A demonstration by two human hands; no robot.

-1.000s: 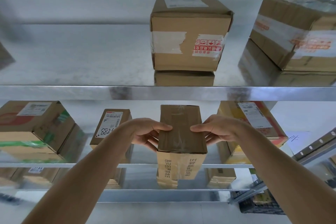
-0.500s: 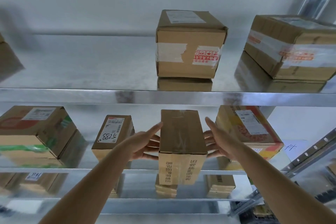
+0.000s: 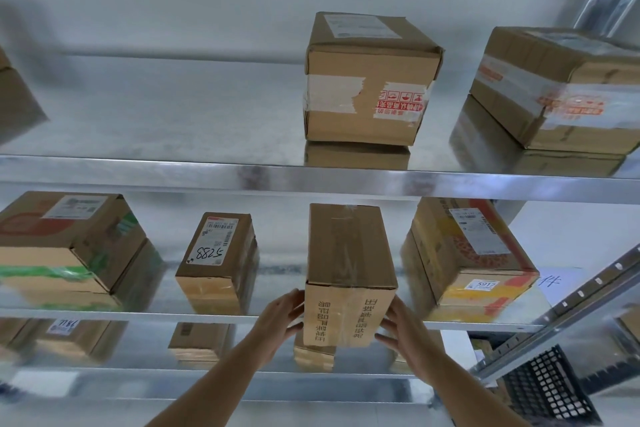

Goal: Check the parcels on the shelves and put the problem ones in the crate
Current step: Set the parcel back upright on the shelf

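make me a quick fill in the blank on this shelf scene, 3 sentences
1. The left hand and right hand flank the tall plain parcel on the ____ shelf.
2. The small parcel left of it has ____ handwritten on its label.
3. The black crate sits at the lower ____ of the view.

Missing words: middle; 5288; right

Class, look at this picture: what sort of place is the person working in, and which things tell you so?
Probably a parcel depot or storeroom: metal shelves hold taped cardboard parcels with shipping labels, such as one numbered 5288, and a black crate waits nearby.
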